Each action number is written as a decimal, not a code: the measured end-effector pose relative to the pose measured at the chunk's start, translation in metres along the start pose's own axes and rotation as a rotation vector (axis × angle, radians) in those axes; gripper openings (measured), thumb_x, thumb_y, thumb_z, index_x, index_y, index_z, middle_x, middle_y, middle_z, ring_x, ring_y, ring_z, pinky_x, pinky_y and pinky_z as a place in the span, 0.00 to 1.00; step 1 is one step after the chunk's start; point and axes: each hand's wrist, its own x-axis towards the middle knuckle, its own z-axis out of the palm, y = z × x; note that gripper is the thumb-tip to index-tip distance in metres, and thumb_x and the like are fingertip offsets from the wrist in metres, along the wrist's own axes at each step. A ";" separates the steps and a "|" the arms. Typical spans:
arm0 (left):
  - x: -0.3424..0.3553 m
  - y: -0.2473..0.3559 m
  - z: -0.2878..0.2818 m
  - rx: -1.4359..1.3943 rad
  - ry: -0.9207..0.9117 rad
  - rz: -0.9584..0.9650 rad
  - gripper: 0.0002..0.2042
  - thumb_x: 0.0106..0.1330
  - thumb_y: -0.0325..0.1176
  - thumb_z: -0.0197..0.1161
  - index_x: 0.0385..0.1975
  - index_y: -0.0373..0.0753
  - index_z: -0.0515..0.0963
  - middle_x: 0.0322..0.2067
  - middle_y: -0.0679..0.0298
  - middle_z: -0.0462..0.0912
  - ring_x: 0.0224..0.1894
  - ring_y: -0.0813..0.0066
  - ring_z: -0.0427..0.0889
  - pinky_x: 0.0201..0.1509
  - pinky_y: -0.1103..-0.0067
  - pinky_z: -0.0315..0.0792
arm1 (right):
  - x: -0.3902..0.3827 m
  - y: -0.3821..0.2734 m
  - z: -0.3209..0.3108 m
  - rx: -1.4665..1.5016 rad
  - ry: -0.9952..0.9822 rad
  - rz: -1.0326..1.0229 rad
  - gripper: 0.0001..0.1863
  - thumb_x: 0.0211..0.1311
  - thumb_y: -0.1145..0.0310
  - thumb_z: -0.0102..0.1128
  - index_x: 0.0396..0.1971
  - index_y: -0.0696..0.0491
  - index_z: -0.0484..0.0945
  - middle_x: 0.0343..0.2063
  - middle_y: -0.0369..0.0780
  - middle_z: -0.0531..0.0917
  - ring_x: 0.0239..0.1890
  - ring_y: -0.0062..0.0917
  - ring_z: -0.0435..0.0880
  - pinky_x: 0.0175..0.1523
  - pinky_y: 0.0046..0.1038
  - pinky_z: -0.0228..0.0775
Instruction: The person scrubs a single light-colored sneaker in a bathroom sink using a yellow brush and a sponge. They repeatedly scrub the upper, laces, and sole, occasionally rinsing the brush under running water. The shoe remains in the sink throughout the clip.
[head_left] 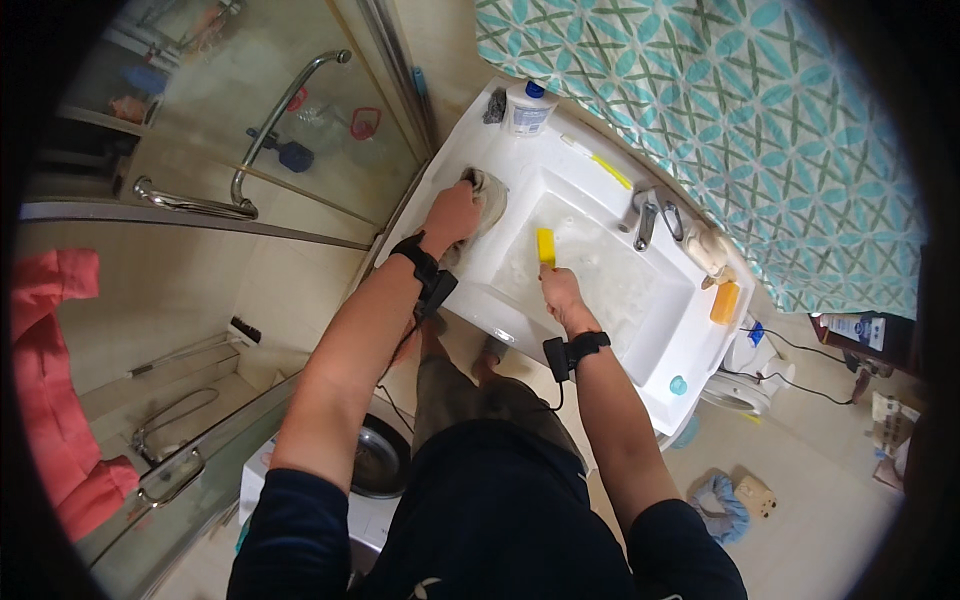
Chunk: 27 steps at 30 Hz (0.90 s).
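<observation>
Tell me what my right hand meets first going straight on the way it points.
Past the yellow rectangular object it grips, the right hand would likely meet the white rectangular sink's inner wall; depth is unclear, so the cloudy water might come first.

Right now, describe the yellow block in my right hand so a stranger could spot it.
Find the big white sink counter, then the basin sunk into it. Over that basin, the right hand grips a small yellow block. Unlike the thin yellow stick behind the basin or the orange block farther right, it is held.
</observation>
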 end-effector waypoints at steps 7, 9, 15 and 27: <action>0.007 -0.012 0.014 -1.005 -0.150 -0.359 0.17 0.78 0.41 0.55 0.54 0.33 0.74 0.47 0.59 0.81 0.44 0.67 0.79 0.50 0.71 0.75 | 0.102 0.056 -0.025 -0.005 0.176 0.154 0.25 0.70 0.56 0.47 0.43 0.66 0.79 0.26 0.46 0.81 0.20 0.37 0.80 0.20 0.37 0.66; 0.008 -0.016 0.017 -1.281 -0.164 -0.374 0.19 0.78 0.44 0.55 0.56 0.34 0.73 0.47 0.59 0.81 0.45 0.64 0.80 0.54 0.68 0.75 | 0.113 0.062 -0.027 -0.381 0.091 -0.118 0.24 0.72 0.57 0.47 0.42 0.65 0.80 0.25 0.47 0.82 0.22 0.37 0.80 0.22 0.37 0.67; 0.015 -0.034 0.016 -1.455 -0.255 -0.432 0.18 0.77 0.45 0.57 0.57 0.40 0.73 0.48 0.60 0.81 0.50 0.65 0.80 0.56 0.71 0.76 | 0.057 0.026 -0.015 -0.070 0.118 -0.151 0.24 0.75 0.53 0.51 0.34 0.61 0.79 0.21 0.40 0.78 0.22 0.31 0.76 0.25 0.36 0.66; 0.014 -0.032 0.007 -1.553 -0.248 -0.538 0.25 0.77 0.55 0.49 0.59 0.40 0.70 0.55 0.54 0.80 0.51 0.62 0.81 0.55 0.73 0.73 | -0.029 -0.110 0.062 -0.550 0.214 -0.770 0.29 0.76 0.48 0.47 0.34 0.62 0.82 0.34 0.61 0.84 0.41 0.59 0.83 0.47 0.51 0.75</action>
